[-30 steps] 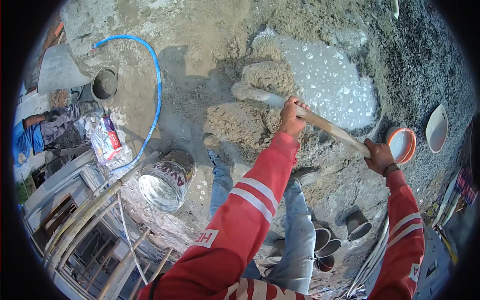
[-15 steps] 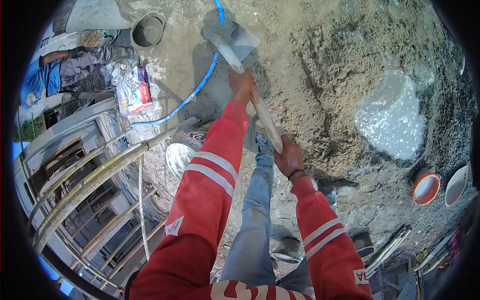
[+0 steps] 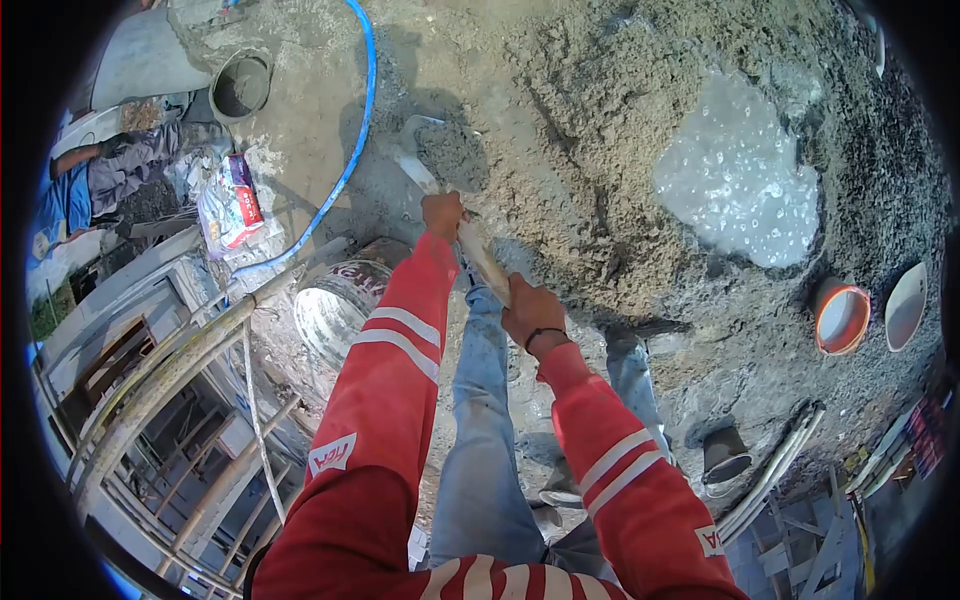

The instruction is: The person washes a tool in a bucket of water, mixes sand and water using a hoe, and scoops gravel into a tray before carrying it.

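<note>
My left hand [image 3: 443,213] is wrapped round the upper wooden handle of a hoe [image 3: 485,264], close to its blade end. Farther down the same handle, my right hand [image 3: 535,314] is closed round it, nearer my body. The hoe's pale metal blade shows only in part, at the wet grey mortar [image 3: 450,158] on the ground ahead of me. To the right of the blade spreads a rough heap of sandy mix [image 3: 590,150], with a pool of bubbly grey water [image 3: 740,175] beyond it.
A blue hose [image 3: 362,115] curves along the left. Nearby are a mortar-filled bucket [image 3: 240,86], a cement bag [image 3: 230,205] and a tipped white bucket [image 3: 335,310]. Orange-rimmed bucket [image 3: 842,318] stands right. Bamboo poles [image 3: 175,378] run lower left. Another person [image 3: 110,180] is upper left.
The hoe has come down and nearer to me, its blade now at the wet mortar. Both hands keep hold of the handle. My view has shifted, so the surroundings appear farther left.
</note>
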`<action>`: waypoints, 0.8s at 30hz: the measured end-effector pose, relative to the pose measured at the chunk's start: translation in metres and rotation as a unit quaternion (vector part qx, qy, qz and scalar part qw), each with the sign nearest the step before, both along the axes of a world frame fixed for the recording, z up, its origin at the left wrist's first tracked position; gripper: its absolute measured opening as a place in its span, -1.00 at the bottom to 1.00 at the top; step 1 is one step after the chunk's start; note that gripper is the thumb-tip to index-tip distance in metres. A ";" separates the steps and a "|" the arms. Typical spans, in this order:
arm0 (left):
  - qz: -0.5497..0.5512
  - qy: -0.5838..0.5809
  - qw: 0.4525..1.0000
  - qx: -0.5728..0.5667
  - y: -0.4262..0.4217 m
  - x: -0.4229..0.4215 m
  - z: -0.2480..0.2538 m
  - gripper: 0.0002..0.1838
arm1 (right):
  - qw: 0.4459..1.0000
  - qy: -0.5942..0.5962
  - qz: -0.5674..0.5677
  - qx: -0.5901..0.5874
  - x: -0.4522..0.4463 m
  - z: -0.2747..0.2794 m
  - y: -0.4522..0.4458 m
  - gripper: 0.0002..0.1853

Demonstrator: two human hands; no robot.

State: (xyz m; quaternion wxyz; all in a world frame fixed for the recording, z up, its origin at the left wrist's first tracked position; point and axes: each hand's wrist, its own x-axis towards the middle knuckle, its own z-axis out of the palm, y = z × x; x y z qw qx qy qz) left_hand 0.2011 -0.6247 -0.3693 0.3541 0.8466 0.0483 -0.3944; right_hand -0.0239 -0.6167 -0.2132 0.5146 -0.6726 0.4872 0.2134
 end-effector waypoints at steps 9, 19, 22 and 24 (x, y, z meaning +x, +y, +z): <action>0.021 0.205 0.978 0.011 0.041 -0.245 -0.027 -0.87 | 0.994 0.109 0.017 0.012 -0.211 0.039 0.009 -0.68; 0.348 0.388 0.840 -0.153 0.018 -0.412 0.026 -0.81 | 0.978 0.037 0.195 -0.057 -0.480 0.084 -0.086 -0.69; 0.352 0.431 0.812 -0.178 -0.013 -0.493 0.089 -0.79 | 0.974 0.038 0.202 -0.098 -0.561 0.089 -0.106 -0.71; 0.370 0.443 0.798 -0.175 -0.017 -0.535 0.100 -0.78 | 0.969 0.065 0.204 -0.120 -0.609 0.074 -0.107 -0.72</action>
